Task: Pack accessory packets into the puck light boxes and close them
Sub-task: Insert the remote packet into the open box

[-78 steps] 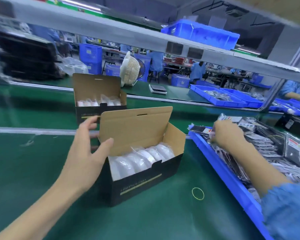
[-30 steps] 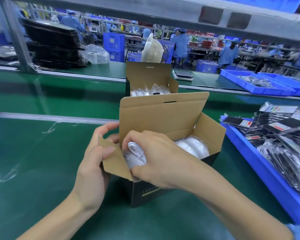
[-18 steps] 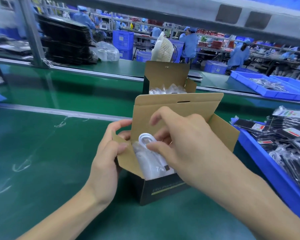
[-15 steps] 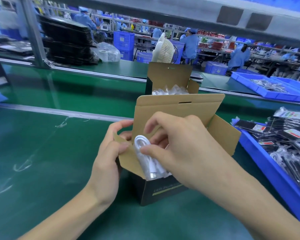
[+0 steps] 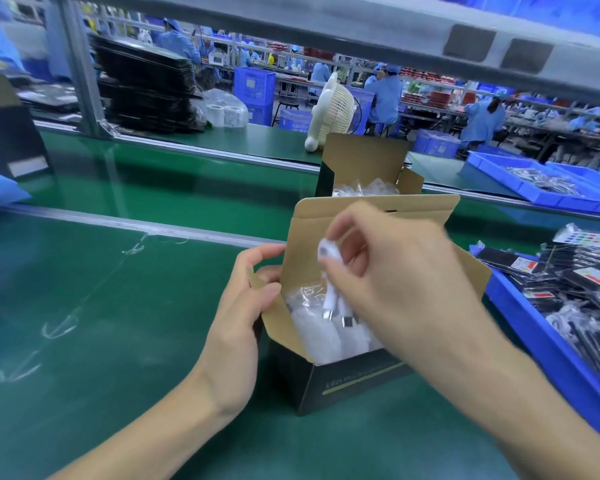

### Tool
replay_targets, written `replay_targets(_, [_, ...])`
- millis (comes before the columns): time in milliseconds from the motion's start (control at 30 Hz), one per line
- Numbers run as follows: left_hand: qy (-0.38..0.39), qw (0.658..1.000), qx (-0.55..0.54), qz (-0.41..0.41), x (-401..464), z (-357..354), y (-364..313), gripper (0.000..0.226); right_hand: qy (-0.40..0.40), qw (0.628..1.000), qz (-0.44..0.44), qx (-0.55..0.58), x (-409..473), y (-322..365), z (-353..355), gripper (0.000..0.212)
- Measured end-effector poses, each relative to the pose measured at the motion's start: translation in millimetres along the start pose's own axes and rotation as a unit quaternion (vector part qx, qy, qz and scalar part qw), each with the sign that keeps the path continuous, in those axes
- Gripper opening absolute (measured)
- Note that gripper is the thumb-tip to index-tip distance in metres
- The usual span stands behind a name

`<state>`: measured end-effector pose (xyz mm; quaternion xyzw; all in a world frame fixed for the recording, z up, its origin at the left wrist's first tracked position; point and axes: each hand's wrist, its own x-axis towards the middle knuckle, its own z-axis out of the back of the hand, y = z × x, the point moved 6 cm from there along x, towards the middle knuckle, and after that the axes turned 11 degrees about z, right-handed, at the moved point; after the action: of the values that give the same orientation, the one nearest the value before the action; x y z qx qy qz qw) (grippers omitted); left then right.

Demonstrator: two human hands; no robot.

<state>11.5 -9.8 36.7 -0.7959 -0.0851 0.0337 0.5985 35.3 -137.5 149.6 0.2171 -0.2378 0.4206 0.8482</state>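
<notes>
Second box (image 5: pixel 362 168) behind near box (image 5: pixel 354 379); tray (image 5: pixel 548 344) right.

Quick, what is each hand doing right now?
Left hand: holds the box's side flap.
Right hand: pinches a white cable packet above the open box.

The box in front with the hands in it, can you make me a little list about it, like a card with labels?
box: black, lid up, on the green belt
inside: white lights in clear wrap
left hand: holds the side flap
right hand: pinches a white cable packet over the box
packet: partly in
behind: second open box
right side: blue tray of packets
</notes>
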Motion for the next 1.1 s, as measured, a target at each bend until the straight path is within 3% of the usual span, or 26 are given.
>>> replay_targets(67, [-0.005, 1.000, 0.001, 0.001, -0.7, -0.2, 0.0, 0.046, -0.087, 0.990, 0.017, 0.108, 2.1, 5.0, 15.7, 0.014])
replay_targets(100, [-0.009, 1.000, 0.002, 0.000, -1.1, -0.5, -0.2, 0.045, -0.078, 0.985, 0.013, 0.153, 2.1, 8.5, 11.6, 0.016])
replay_targets(167, [-0.019, 1.000, 0.001, -0.003, -1.6, 0.9, -0.8, 0.043, 0.018, 0.980, -0.022, 0.195, -0.4, 9.0, -15.0, 0.016])
replay_targets(233, [-0.020, 1.000, -0.008, 0.000, -1.1, 1.8, -0.9, 0.045, 0.111, 0.974, -0.075, 0.182, -3.6, -1.9, -38.2, 0.013])
replay_targets(300, [-0.012, 1.000, -0.011, 0.003, 0.0, 1.7, -0.2, 0.047, 0.148, 0.967, -0.113, 0.172, -4.8, -16.0, -43.8, 0.013])
replay_targets(633, [-0.008, 1.000, -0.024, -0.008, -0.6, 0.7, -0.2, 0.046, 0.161, 0.986, -0.045, -0.026, -5.5, 0.4, -49.1, 0.012])
replay_targets(800, [-0.016, 1.000, -0.018, -0.017, -2.4, 1.0, 0.0, 0.044, 0.302, 0.949, 0.024, 0.086, -15.9, -1.2, -27.1, 0.019])
replay_targets(967, [-0.102, 0.994, 0.013, -0.032, -5.2, 4.2, -2.3, 0.035, 0.305, 0.950, 0.024, 0.066, -15.7, -1.7, -37.3, 0.016])
replay_targets(1100, [-0.209, 0.976, -0.007, -0.057, -10.9, 11.6, -6.7, 0.036, 0.286, 0.950, 0.122, -0.025, -15.6, 10.3, -49.0, 0.010])
